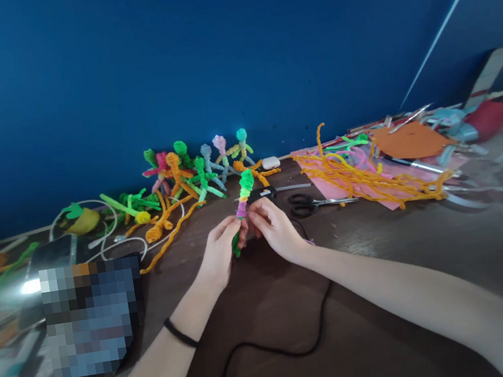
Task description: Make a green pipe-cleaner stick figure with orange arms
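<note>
Between my two hands stands a pipe cleaner figure (pixel 246 184) with a bright green coiled head, a yellow band and a purple coiled middle. My left hand (pixel 223 243) is closed around its lower part, where darker green pipe cleaner shows under the fingers. My right hand (pixel 272 223) pinches at the figure's purple part from the other side, its fingertips partly hidden. Beyond the hands, several finished-looking pipe cleaner figures (pixel 174 168) in green, orange, pink and blue lean near the blue wall.
Black-handled scissors (pixel 313 204) lie right of my hands. Orange pipe cleaners (pixel 364 181) are heaped on pink paper (pixel 321 181). A white earbud case (pixel 271 163) sits at the back. A black cable (pixel 280 353) curves across the table in front. A white cable (pixel 117 218) loops at left.
</note>
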Tool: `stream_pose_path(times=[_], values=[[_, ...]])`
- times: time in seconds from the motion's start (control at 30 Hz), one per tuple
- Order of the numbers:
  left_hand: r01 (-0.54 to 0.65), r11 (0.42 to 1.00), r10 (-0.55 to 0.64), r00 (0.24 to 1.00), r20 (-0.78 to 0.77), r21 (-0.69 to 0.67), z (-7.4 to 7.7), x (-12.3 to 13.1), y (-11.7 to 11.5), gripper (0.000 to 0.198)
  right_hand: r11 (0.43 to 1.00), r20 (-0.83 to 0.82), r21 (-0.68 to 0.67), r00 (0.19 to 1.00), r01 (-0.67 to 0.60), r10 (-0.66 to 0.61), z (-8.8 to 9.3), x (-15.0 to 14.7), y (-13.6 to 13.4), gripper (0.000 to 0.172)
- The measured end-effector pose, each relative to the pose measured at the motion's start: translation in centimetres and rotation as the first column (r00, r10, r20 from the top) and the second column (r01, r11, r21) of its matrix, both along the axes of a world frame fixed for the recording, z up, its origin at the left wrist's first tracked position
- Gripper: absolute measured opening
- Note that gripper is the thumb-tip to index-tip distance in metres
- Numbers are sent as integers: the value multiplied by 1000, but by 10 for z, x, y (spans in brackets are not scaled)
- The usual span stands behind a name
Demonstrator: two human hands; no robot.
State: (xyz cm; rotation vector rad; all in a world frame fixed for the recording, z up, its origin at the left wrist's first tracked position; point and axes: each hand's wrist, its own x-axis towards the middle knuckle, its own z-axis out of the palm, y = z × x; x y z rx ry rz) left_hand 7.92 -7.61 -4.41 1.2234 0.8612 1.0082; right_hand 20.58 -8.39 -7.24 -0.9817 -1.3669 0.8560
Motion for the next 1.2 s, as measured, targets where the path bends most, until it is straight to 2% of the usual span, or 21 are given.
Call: stream_pose_path(times=[0.1,0.3,0.5,0.63,0.77,0.87,1.0,1.1,1.2], values=[[100,990,-90,991,101,-101,-1,-1,1,15,1000,-27,-1,1000,-6,6,1,-1,1,15],[269,932,-207,945,253,-243,4,-2,2,20,999,-34,-23,999,-34,33,4,0,0,18],[363,891,-261,901,347,-273,7,-5,1,22,993,10,-104,998,-63,64,5,-1,-1,34],[411,869,-278,866,416,-275,6,-5,-2,21,989,-58,-118,995,-90,84,4,-2,0,37],[453,837,-271,831,486,-308,2,-6,-1,20,971,-140,-78,967,-227,215,8,-1,-1,40],[500,800,-279,800,532,-332,0,-8,0,23,955,-125,-19,948,-297,292,12,0,-3,37],[546,742,-259,768,585,-388,3,-9,0,26,956,-60,59,955,-286,289,13,0,-6,34],[573,698,-242,753,612,-429,6,-9,-1,27,971,-5,102,976,-215,217,14,1,-8,32],[534,715,-239,793,561,-450,7,-8,-2,25,980,38,126,988,-154,150,15,1,-8,29]])
